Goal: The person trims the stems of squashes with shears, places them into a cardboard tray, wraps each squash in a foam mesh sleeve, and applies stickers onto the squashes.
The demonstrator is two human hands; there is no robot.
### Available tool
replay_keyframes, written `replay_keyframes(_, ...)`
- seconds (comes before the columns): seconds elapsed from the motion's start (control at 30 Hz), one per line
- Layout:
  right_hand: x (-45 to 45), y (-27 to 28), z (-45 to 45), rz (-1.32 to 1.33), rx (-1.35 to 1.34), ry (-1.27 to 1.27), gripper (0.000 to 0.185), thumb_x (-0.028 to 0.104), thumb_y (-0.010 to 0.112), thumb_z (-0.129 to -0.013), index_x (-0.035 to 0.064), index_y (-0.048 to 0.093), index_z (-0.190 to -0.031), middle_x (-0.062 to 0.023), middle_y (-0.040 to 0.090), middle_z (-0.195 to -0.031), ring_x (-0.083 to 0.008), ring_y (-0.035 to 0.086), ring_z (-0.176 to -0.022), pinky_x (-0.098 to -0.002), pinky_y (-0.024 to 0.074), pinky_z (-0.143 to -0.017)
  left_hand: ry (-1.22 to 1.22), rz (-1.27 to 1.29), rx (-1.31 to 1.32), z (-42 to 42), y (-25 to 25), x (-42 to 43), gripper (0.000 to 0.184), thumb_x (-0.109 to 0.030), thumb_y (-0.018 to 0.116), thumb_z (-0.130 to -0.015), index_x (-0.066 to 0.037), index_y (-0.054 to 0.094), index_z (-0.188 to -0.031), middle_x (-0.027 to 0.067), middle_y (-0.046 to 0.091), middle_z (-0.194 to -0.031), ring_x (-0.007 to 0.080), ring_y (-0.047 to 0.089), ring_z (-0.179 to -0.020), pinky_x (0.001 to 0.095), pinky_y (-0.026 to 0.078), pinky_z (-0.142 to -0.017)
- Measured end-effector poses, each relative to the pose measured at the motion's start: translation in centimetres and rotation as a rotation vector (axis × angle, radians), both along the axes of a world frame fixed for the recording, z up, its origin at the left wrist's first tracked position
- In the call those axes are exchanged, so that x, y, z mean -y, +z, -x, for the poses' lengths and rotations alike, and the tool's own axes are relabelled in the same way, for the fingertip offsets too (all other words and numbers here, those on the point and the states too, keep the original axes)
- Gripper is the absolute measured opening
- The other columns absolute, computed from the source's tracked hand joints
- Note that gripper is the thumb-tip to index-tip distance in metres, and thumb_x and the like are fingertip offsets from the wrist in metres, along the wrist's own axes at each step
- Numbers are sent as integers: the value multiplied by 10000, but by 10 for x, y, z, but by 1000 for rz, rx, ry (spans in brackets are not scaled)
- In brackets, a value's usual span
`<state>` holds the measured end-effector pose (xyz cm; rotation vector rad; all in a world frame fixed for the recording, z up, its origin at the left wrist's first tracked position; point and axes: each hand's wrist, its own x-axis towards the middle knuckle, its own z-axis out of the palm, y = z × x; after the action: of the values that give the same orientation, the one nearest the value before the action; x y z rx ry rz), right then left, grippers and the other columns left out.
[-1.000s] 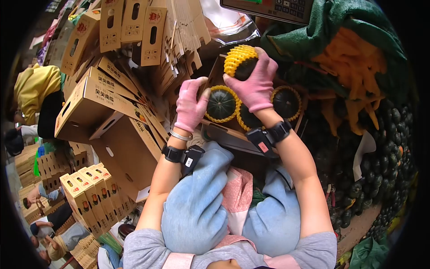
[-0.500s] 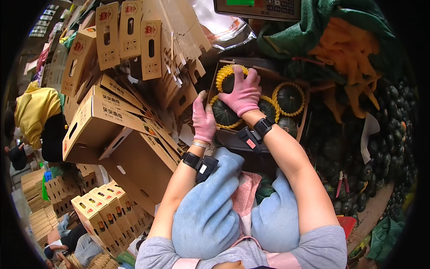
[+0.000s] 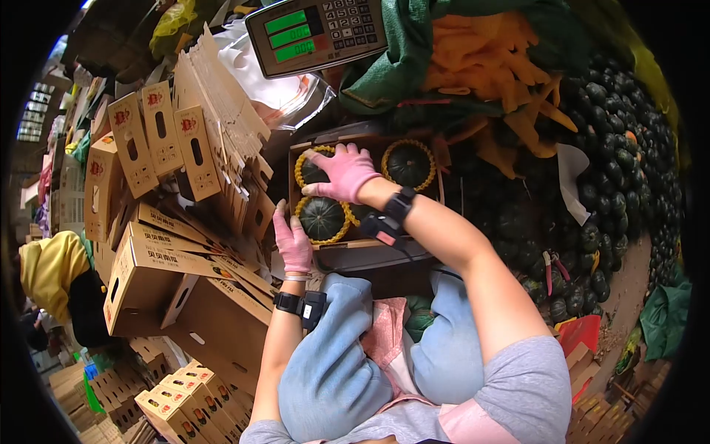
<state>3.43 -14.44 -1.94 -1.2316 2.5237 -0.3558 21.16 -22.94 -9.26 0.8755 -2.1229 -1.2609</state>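
Observation:
A brown carton [image 3: 366, 243] in front of me holds dark green pumpkins in yellow foam nets. My right hand [image 3: 346, 175], in a pink glove, grips the back-left pumpkin [image 3: 313, 172], thumb and forefinger spread on either side of it. Closer to me sits another netted pumpkin [image 3: 323, 220]; a third netted pumpkin [image 3: 408, 164] lies at the back right. My right forearm hides part of the carton. My left hand [image 3: 293, 244], also pink-gloved, stands open at the carton's left side, fingertips near the front-left pumpkin.
A lit scale display [image 3: 318, 33] stands behind the carton. Printed cartons [image 3: 192, 266] and flat cardboard [image 3: 218, 111] crowd the left. Many loose pumpkins [image 3: 614, 170] are heaped at right, with pink-handled cutters [image 3: 551, 274]. Orange gloves [image 3: 481, 52] hang on green cloth. A person in yellow [image 3: 52, 270] bends far left.
The view has shifted, so the carton appears lower and further left. My right hand stays at the back-left pumpkin, its fingers now stretched further. My left hand remains beside the carton.

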Motion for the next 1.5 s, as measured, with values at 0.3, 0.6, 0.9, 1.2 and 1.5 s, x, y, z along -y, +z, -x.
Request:
replay_keyframes(0.3,-167,-10,172,225,-610,-669,413,162,577,-808,156,518,-1217,-212,469,-1238,-402,533,-1047,-469,494,-808,-49,141,69,20,7,0,387,-14,428,-909,-45,474,-1291,173,570,-1207,291,572,-1091,352,431,-952)
replay_keyframes(0.6,-203,-15,209,144,-402,-488,398,255,580,-824,156,554,-1209,-128,522,-1261,-354,535,-1082,-451,480,-852,-352,584,410,59,97,-2,228,-202,732,-742,-87,643,-919,104,619,-911,292,604,-866,364,494,-741)
replay_keyframes(0.9,-192,5,182,178,-407,-689,296,316,575,-828,95,586,-1024,-150,636,-981,-355,622,-856,-464,495,-720,-762,722,494,109,64,-85,1060,-327,803,-540,-181,246,-1430,203,332,-1391,422,267,-1326,625,169,-1060)
replay_keyframes(1.2,-111,-58,56,980,439,-231,222,172,548,-921,58,425,-1065,-158,625,-883,-324,630,-819,-388,487,-707,-788,717,569,121,52,-87,1027,-348,762,-509,-73,299,-1383,165,416,-1319,344,366,-1270,570,199,-1060)
replay_keyframes(1.5,-98,-73,62,775,114,-69,304,101,605,-804,82,432,-1053,-201,595,-798,-418,584,-727,-454,479,-612,-396,532,525,120,39,-81,1001,-302,760,-510,-93,301,-1374,132,464,-1245,313,418,-1194,471,309,-951)
